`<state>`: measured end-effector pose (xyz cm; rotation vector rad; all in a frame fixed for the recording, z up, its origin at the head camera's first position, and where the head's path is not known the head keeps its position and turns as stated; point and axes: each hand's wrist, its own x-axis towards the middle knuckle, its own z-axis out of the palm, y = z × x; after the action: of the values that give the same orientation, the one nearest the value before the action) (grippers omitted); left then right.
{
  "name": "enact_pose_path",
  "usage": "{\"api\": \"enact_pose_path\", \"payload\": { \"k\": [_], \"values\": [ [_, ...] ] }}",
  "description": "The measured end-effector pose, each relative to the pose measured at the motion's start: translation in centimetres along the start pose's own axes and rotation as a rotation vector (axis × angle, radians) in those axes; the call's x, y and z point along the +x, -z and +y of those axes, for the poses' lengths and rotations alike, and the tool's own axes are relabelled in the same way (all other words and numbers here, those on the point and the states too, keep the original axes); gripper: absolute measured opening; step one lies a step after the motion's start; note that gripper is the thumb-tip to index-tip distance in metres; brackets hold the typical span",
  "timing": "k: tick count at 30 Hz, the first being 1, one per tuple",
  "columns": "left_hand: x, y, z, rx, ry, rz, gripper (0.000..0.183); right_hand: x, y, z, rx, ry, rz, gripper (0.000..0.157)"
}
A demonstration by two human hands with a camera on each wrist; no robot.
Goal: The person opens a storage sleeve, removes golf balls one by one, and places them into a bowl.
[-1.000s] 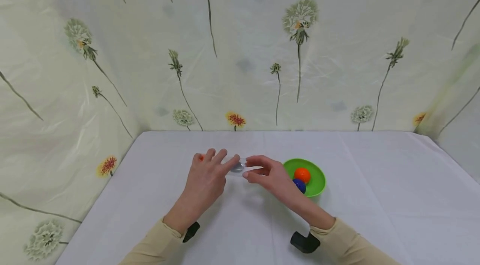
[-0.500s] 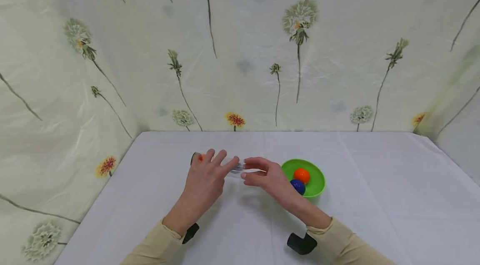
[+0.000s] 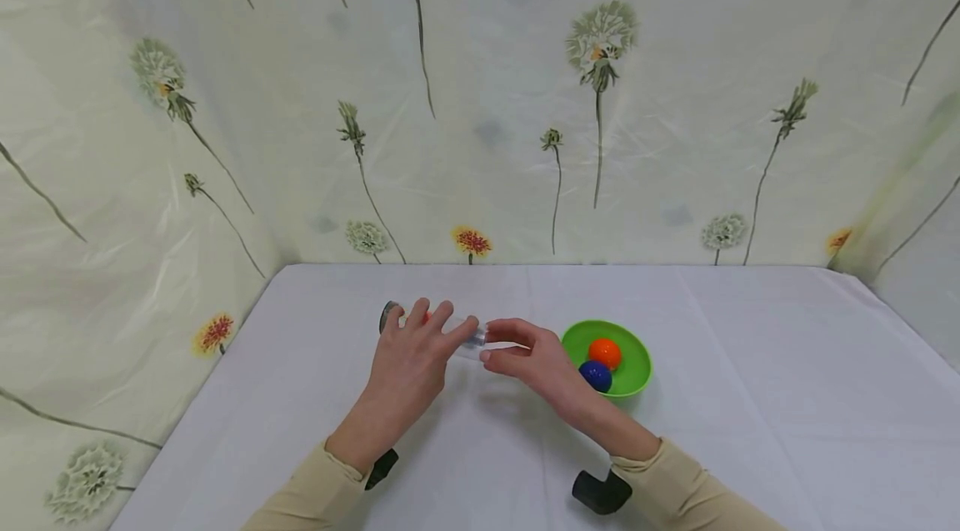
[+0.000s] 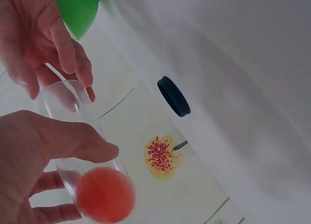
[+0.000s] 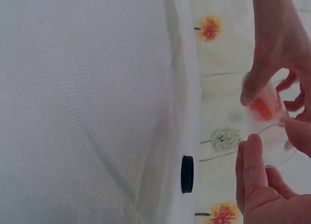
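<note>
My left hand [image 3: 412,364] grips a clear, open-ended plastic tube [image 3: 474,341], thumb on one side and fingers on the other. Inside the tube is an orange-red ball [image 4: 106,195], away from the open end in the left wrist view. My right hand [image 3: 536,352] is cupped at the tube's open mouth, its loosely bent fingers and thumb right by the rim with no ball between them. A dark round lid [image 4: 182,107] lies on the table; in the head view it shows partly, behind the left fingers.
A green bowl [image 3: 633,373] stands right of the hands, holding an orange ball [image 3: 604,354] and a dark blue ball [image 3: 596,377]. A white cloth covers the table [image 3: 750,398]. A flower-printed curtain [image 3: 487,97] rises behind it and along the sides.
The tube's open end has tipped downward. The ball inside has shifted slightly right, towards the mouth. The right hand has moved a little left, and more of the lid shows.
</note>
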<state>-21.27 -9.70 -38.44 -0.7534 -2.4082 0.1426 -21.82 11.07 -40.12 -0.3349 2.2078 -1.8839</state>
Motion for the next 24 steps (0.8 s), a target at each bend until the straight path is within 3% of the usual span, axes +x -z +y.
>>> {"api": "enact_pose_path", "payload": {
  "k": [8,14,24],
  "values": [
    [-0.17,-0.14,0.00,-0.032,-0.003,0.049,0.053,0.05,0.00,0.02,0.005,0.005,-0.009,0.054],
    [-0.09,0.00,0.02,-0.018,-0.004,0.028,0.054,0.07,0.00,-0.10,0.001,0.020,-0.004,0.046],
    [-0.23,-0.08,0.02,0.006,0.000,0.016,0.054,-0.18,0.08,0.02,-0.024,0.019,0.017,0.051]
  ]
}}
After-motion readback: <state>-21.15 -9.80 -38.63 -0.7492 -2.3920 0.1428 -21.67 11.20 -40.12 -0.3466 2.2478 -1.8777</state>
